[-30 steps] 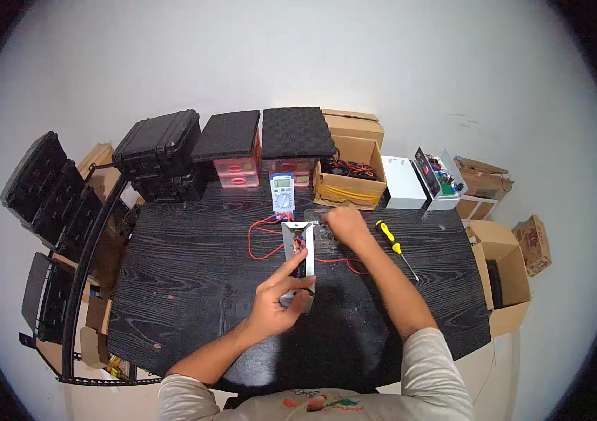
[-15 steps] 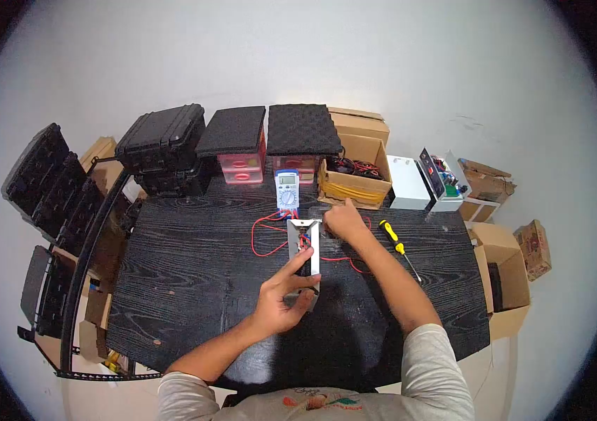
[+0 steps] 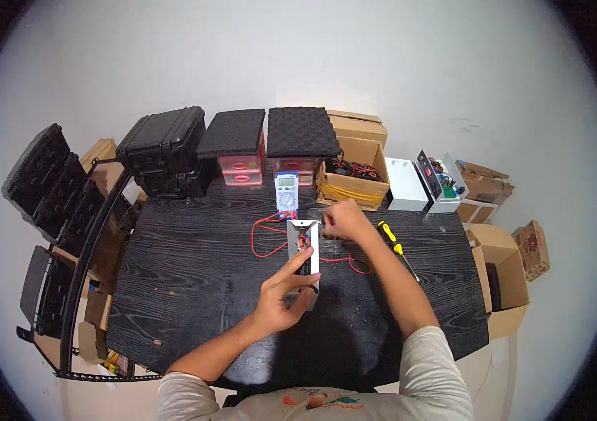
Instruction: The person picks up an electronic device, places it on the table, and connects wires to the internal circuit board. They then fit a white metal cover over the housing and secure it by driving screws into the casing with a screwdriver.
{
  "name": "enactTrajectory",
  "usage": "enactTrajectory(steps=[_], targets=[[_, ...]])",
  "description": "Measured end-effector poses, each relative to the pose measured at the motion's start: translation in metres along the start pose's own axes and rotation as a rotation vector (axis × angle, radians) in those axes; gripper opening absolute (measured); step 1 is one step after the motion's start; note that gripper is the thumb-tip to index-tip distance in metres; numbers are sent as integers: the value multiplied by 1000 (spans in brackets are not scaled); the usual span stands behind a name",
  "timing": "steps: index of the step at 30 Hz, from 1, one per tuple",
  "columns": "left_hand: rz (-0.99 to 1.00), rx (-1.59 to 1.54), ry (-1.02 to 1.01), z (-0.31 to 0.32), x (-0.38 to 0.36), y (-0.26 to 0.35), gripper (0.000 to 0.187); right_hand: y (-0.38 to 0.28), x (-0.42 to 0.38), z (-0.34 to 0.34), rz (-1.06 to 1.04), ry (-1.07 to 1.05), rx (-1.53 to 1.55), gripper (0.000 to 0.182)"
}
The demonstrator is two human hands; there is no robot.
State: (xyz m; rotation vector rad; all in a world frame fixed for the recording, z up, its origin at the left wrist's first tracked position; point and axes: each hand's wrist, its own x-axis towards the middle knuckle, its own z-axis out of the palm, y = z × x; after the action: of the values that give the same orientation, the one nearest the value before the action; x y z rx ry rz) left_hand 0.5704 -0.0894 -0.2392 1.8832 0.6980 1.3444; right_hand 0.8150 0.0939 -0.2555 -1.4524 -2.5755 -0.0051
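A narrow, open metal case [image 3: 314, 256] with red and blue wires inside lies lengthwise at the middle of the black table. My left hand [image 3: 286, 295] grips its near part, fingers on top and thumb at the lower side. Just right of the case's far end is my right hand [image 3: 346, 221], its fingers bent together; whatever they hold is too small to make out. A small clear container [image 3: 317, 213] sits partly behind those fingers. Beyond the case, a blue and white multimeter [image 3: 287, 193] stands upright with red leads [image 3: 253, 242] looping onto the table.
A yellow and black screwdriver [image 3: 398, 249] lies right of my right forearm. Along the back stand black hard cases [image 3: 162, 147], pink drawer boxes [image 3: 244, 172] under black foam, a cardboard box [image 3: 351, 189] of cables, and a white enclosure [image 3: 408, 186] beside an opened one with circuitry.
My right hand has turned slightly, and its raised finger has folded in beside the case's far end. My left hand and the metal case have stayed in place.
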Motion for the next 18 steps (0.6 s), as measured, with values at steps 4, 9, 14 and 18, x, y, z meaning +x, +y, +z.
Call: enactTrajectory(steps=[4, 9, 14, 18], targets=[[13, 28, -11, -2, 0, 1, 26, -37, -53, -9, -8, 385, 775, 10], [79, 98, 6, -2, 1, 0, 24, -97, -117, 26, 12, 501, 1338, 19], [67, 133, 17, 0, 2, 0, 27, -117, -135, 42, 27, 569, 1443, 24], [57, 150, 18, 0, 1, 2, 27, -116, -136, 50, 10, 598, 1425, 21]])
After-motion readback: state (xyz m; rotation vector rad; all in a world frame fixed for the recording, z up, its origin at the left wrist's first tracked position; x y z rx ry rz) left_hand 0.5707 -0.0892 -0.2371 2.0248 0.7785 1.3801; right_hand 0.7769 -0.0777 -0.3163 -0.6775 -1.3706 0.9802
